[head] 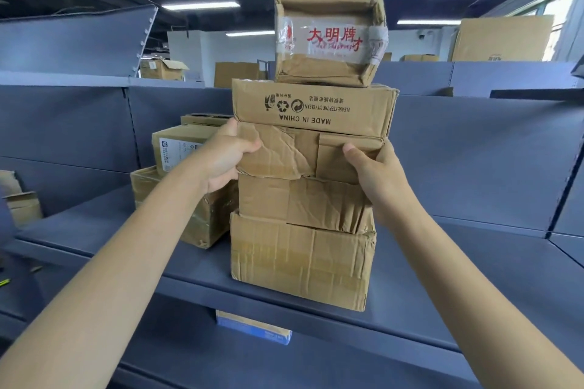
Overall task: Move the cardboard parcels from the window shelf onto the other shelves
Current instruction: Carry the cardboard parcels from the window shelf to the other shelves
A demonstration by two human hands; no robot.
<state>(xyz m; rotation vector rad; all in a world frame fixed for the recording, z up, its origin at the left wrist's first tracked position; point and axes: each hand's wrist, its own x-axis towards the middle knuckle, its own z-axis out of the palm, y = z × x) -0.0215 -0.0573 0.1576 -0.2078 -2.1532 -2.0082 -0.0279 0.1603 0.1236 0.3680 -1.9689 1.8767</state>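
Both grips, left hand (226,158) at 9 o'clock and right hand (376,172) at 3, clasp the crumpled parcel (303,151), probably steadying the stack.

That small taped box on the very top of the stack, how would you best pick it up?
Probably by the two side walls of the taped box, one hand each side, from the front. It sits upright, loose on the Made in China box, sides clear.
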